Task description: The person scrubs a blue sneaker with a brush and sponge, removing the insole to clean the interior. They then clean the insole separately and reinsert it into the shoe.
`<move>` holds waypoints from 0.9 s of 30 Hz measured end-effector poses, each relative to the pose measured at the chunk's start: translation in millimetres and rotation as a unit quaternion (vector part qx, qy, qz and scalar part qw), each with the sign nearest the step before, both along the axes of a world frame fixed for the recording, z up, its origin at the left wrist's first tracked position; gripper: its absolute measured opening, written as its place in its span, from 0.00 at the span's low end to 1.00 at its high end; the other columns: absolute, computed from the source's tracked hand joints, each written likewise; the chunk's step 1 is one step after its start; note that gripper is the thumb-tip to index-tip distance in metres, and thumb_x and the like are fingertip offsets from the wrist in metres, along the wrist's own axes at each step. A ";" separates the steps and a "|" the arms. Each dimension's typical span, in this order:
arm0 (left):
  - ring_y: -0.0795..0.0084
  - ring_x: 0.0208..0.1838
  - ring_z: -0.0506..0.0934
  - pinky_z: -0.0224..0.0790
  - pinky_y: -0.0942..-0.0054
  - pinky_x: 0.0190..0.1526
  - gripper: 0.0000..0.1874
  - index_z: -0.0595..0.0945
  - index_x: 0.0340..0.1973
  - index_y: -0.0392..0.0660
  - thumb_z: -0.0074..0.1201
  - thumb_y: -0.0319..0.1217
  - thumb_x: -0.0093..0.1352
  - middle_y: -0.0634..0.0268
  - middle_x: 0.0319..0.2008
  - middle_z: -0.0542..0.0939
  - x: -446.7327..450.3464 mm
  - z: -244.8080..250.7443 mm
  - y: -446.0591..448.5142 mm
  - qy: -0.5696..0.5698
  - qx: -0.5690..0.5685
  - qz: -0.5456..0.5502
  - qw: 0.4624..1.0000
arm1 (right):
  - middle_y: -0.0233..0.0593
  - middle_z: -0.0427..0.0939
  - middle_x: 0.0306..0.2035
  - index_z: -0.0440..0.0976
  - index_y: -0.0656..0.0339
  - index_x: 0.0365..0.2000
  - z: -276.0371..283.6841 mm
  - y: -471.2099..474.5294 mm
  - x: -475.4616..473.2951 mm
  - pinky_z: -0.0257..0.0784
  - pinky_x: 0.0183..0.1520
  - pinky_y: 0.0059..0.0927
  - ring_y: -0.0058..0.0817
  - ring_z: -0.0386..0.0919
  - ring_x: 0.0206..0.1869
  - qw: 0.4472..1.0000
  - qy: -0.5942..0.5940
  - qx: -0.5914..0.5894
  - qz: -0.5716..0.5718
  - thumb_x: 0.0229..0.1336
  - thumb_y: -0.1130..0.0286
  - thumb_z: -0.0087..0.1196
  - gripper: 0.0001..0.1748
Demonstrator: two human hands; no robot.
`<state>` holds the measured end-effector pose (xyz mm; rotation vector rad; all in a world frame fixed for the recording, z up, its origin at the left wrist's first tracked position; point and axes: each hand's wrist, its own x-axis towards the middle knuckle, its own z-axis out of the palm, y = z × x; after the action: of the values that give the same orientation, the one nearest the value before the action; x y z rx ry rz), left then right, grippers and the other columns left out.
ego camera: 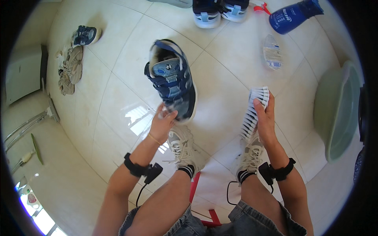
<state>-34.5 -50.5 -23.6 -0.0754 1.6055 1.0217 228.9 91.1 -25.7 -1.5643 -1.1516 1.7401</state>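
My left hand (164,124) grips the toe of a blue sneaker (172,84) with denim-look patches and dark laces. A little white foam seems to lie on its toe near my fingers, though that spot is blurred. The shoe's open collar points away from me. On the other side, my right hand (265,118) is closed around a scrub brush (254,110), its white and dark bristles facing left. The brush is just above my right shoe (251,153), apart from the blue sneaker.
A green plastic basin (327,118) stands tilted at the right. Farther out are a clear spray bottle (272,53) with a red trigger, a blue bottle (291,17) and dark sneakers (220,13). Several beige shoes (71,67) and one blue sneaker (86,35) sit far left.
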 end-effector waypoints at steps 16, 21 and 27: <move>0.55 0.50 0.78 0.67 0.66 0.54 0.43 0.78 0.46 0.29 0.64 0.59 0.55 0.46 0.45 0.80 -93.1 -27.4 145.6 0.525 -0.044 -0.387 0.757 | 0.31 0.71 0.41 0.61 0.56 0.55 14.8 12.1 34.2 0.70 0.46 0.24 0.17 0.69 0.42 0.980 0.087 -0.159 -0.077 0.63 0.59 0.53 0.24; 0.69 0.38 0.83 0.78 0.71 0.43 0.19 0.81 0.45 0.39 0.63 0.37 0.63 0.60 0.40 0.84 -81.4 -8.5 155.7 -0.003 -0.039 -0.305 0.951 | 0.29 0.70 0.35 0.63 0.53 0.50 39.6 32.5 64.1 0.72 0.37 0.27 0.19 0.71 0.34 0.961 0.170 -0.193 -0.102 0.58 0.63 0.54 0.21; 0.60 0.46 0.81 0.75 0.62 0.50 0.22 0.75 0.52 0.37 0.56 0.36 0.66 0.54 0.45 0.82 7.7 -29.1 127.8 -0.205 0.077 -0.112 0.969 | 0.38 0.76 0.36 0.70 0.61 0.45 110.6 111.5 187.3 0.76 0.44 0.39 0.35 0.77 0.38 0.960 0.194 -0.018 -0.201 0.51 0.62 0.57 0.21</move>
<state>-26.9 77.3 -52.7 0.0017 1.1269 0.8839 416.3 202.6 85.0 -1.2848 -0.5669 1.6889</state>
